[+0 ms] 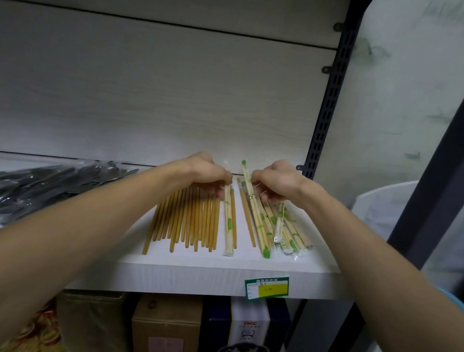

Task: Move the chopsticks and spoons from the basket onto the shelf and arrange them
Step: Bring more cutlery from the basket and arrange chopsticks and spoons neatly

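On the white shelf (211,276) lies a row of bare brown chopsticks (189,223), side by side. Right of them lie several wrapped chopsticks (285,230) in clear sleeves with green print. One wrapped pair (229,228) rests between the two groups. My left hand (210,173) sits at the far ends of the brown chopsticks, fingers curled down on them and on the top of that wrapped pair. My right hand (277,181) pinches a wrapped pair (248,187) that tilts up off the pile. Dark spoons (41,183) in plastic lie heaped at the shelf's left.
A dark slotted upright (327,105) bounds the shelf on the right, with a pale panel beyond. A green and yellow price tag (266,287) hangs on the shelf's front edge. Boxes (165,335) stand on the level below. The basket is not in view.
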Demonstrator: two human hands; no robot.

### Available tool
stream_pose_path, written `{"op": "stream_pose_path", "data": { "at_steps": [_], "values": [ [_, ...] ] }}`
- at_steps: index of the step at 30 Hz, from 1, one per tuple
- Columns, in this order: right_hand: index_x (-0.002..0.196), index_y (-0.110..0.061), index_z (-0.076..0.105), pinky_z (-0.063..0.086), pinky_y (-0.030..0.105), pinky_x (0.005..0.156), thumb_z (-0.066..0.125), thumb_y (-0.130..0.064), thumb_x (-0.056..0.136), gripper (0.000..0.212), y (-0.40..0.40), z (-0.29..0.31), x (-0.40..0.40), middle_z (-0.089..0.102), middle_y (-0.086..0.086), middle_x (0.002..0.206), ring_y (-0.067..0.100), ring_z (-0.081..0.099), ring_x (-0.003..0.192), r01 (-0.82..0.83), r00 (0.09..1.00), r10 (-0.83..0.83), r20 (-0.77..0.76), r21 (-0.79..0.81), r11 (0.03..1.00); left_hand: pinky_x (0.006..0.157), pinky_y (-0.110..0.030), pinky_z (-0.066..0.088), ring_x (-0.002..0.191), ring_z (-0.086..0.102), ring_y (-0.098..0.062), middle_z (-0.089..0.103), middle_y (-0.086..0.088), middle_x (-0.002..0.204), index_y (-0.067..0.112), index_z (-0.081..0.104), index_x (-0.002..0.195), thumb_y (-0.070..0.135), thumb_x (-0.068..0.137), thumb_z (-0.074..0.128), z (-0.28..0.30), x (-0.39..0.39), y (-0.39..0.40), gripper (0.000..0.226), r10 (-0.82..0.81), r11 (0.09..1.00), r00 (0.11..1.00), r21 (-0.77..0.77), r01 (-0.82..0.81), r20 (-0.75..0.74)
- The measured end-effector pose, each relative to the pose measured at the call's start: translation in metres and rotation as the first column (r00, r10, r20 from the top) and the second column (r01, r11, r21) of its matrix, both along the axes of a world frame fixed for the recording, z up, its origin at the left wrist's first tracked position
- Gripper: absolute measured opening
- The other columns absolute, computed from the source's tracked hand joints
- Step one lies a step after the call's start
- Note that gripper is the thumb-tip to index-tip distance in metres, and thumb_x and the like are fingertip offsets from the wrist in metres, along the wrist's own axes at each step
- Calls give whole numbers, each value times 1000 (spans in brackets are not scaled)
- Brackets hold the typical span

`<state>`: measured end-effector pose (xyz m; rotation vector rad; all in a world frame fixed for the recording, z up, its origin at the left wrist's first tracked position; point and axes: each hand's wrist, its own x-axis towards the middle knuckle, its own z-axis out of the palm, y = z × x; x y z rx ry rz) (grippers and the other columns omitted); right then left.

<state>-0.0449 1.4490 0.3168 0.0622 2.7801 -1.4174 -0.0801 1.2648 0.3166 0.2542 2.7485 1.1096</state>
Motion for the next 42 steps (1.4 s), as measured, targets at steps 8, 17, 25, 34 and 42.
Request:
{"op": "stream_pose_path", "data": {
  "at_steps": [8, 17, 25, 34, 42],
  "values": [
    [62, -8, 62, 41, 25, 45, 59, -13, 90, 29, 37, -4, -3, 58, 8, 53, 19, 48, 43, 235, 967, -229, -113, 46, 971, 36, -16, 31, 37, 46, -4, 66, 5, 53, 11, 73, 81, 30, 91, 68, 5, -4, 22, 22, 43, 984, 999, 172, -42, -5],
    [76, -10, 65, 60, 41, 77, 59, -39, 78, 30, 45, -31, -3, 70, 11, 79, 32, 69, 75, 339, 940, -320, -118, 230, 912, 66, -30, 50, 64, 65, -15, 71, 3, 62, 12, 76, 67, 52, 91, 63, -32, -14, 62, 48, -60, 978, 938, -208, -13, -343],
    [72, -16, 52, 53, 31, 69, 80, -63, 65, 55, 31, -22, 2, 58, 0, 73, 19, 58, 68, 176, 984, -173, -40, 334, 926, 84, -39, 56, 93, 67, -17, 74, 5, 101, 25, 74, 103, 42, 92, 66, -33, -12, 43, 22, -349, 901, 829, -401, 168, -437],
    [89, -6, 68, 46, 25, 48, 83, -37, 75, 37, 23, -13, -1, 65, 7, 75, 20, 59, 57, 107, 991, -128, 40, 342, 934, 91, -39, 53, 104, 64, -16, 71, 8, 111, 28, 72, 110, 41, 92, 65, -41, -14, 18, 23, -413, 878, 806, -420, 228, -425],
    [114, -1, 66, 51, 22, 46, 76, -11, 88, 30, 25, 1, 5, 64, 8, 80, 16, 59, 58, 60, 983, -94, 156, 208, 976, 101, -39, 48, 118, 59, -17, 65, 5, 132, 26, 69, 124, 29, 97, 56, -39, -9, 15, 29, -507, 838, 783, -420, 349, -361]
  ]
}}
